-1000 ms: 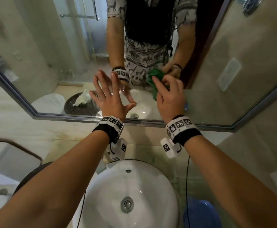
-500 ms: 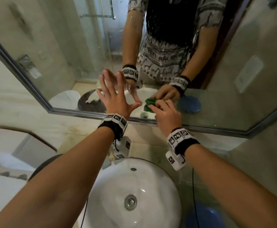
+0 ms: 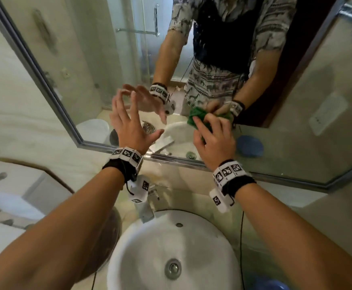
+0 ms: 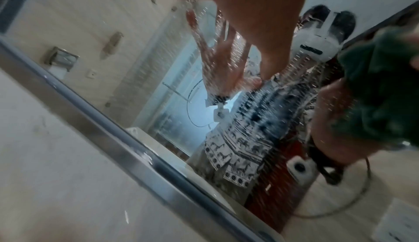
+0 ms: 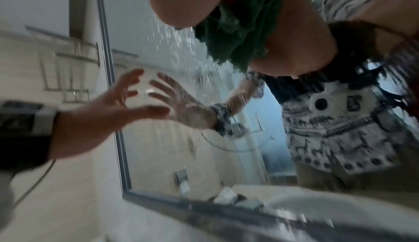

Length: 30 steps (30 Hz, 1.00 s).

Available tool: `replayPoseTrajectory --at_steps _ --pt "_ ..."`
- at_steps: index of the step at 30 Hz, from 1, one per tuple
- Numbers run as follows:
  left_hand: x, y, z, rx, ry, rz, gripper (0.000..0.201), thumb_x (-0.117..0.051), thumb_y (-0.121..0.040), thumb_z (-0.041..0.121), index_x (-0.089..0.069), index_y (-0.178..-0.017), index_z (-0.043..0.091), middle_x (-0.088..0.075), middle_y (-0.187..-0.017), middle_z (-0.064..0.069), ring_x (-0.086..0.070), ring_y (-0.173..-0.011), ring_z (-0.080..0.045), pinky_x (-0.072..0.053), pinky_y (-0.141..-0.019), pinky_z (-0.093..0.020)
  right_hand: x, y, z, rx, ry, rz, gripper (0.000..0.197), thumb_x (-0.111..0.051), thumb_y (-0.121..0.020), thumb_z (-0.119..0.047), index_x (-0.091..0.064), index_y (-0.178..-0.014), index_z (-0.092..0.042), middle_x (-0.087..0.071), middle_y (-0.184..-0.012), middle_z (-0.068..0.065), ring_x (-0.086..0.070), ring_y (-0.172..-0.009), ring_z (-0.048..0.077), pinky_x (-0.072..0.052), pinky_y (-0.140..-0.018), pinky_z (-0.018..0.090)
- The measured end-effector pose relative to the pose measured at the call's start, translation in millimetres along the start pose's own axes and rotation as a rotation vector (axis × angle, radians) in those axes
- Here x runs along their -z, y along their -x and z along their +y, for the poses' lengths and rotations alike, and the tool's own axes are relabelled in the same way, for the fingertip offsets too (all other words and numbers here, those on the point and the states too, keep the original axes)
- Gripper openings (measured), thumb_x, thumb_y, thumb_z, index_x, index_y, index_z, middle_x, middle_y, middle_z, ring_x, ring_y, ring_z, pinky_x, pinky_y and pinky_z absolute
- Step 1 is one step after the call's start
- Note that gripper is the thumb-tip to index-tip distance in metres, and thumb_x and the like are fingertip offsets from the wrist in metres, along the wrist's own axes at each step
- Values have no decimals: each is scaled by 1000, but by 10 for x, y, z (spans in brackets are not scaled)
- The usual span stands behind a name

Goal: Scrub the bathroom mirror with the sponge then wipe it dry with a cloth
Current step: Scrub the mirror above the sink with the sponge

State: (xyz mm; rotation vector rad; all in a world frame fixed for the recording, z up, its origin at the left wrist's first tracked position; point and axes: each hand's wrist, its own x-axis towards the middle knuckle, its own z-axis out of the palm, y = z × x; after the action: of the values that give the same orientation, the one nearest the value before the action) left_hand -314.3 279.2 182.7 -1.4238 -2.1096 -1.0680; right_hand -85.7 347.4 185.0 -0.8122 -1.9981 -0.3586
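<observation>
The right hand [image 3: 215, 141] is gripping the green cloth [image 3: 196, 118] against the mirror [image 3: 108, 70]; the left hand [image 3: 129, 126] is hovering, fingers spread. Overlapping strokes should clear the droplets.

Cloth [image 3: 199, 120] mostly behind fingers [image 3: 200, 126]

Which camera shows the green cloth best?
The head view: the green cloth sits sharp under the right hand against the mirror. The right wrist view shows it close but blurred; the left wrist view, dark at the edge.
</observation>
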Motion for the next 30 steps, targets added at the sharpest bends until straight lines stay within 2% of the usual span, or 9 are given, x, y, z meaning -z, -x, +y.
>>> replayPoseTrajectory --at_steps 3,6,9,12,17,20,22,25,30 --pt "47 -110 -156 53 -37 -90 134 -71 -57 79 -6 -156 17 3 -159 -30 2 -147 -45 -16 -112 -70 -199 274 -116 -11 24 -131 31 -57 -93 -28 -67 -122 -26 -62 -118 -2 -52 -100 25 -47 -70 34" --pt "33 -139 -210 89 -98 -155 141 -75 -51 76 3 -156 23 6 -160 -26 6 -148 -42 -17 -108 -74 -373 503 -179 25 78 -290 38 -70 -81 -16 -67 -118 -28 -60 -117 -3 -47 -101 23 -53 -66 34" --pt "10 -138 -205 106 -95 -182 144 -76 -49 75 7 -155 25 8 -161 -24 8 -149 -40 -18 -107 -74 -401 534 -190 -2 39 -325 45 -71 -78 -5 -67 -118 -25 -60 -118 0 -48 -102 25 -55 -66 37" --pt "-1 -126 -210 98 -122 -195 144 -73 -48 78 7 -155 24 7 -161 -23 7 -149 -40 -18 -107 -74 -302 292 -262 -78 -3 -199 42 -60 -83 -3 -67 -120 -20 -60 -118 6 -51 -103 30 -54 -71 38" --pt "-2 -126 -251 63 -111 -193 144 -73 -49 79 9 -154 24 3 -161 -25 4 -148 -42 -18 -105 -77 -93 -496 -444 -223 -69 201 39 -50 -94 -4 -60 -130 -14 -57 -115 14 -51 -99 33 -45 -90 31" --pt "-19 -120 -248 55 -109 -180 150 -73 -47 79 18 -153 27 6 -160 -23 4 -148 -41 -19 -103 -78 -119 -580 -533 -244 -59 242 39 -50 -94 -5 -60 -130 -14 -58 -114 14 -52 -98 32 -37 -92 19" --pt "-32 -124 -258 49 -103 -179 152 -75 -46 79 22 -152 28 10 -159 -20 4 -148 -41 -18 -103 -78 -238 -429 -608 -166 -13 127 36 -50 -95 -9 -64 -127 -19 -60 -114 10 -51 -98 30 -40 -84 22" --pt "-48 -118 -266 41 -99 -188 151 -75 -46 79 18 -153 27 10 -159 -19 4 -147 -42 -18 -103 -79 -461 -69 -661 -52 60 -94 31 -55 -92 -17 -69 -119 -25 -62 -114 2 -50 -97 25 -49 -67 29" --pt "-60 -119 -280 35 -103 -186 148 -69 -47 83 17 -153 26 14 -157 -17 5 -147 -42 -18 -103 -79 -678 489 -626 -60 44 -438 43 -73 -77 -6 -69 -114 -25 -60 -111 -1 -51 -97 26 -55 -66 40"
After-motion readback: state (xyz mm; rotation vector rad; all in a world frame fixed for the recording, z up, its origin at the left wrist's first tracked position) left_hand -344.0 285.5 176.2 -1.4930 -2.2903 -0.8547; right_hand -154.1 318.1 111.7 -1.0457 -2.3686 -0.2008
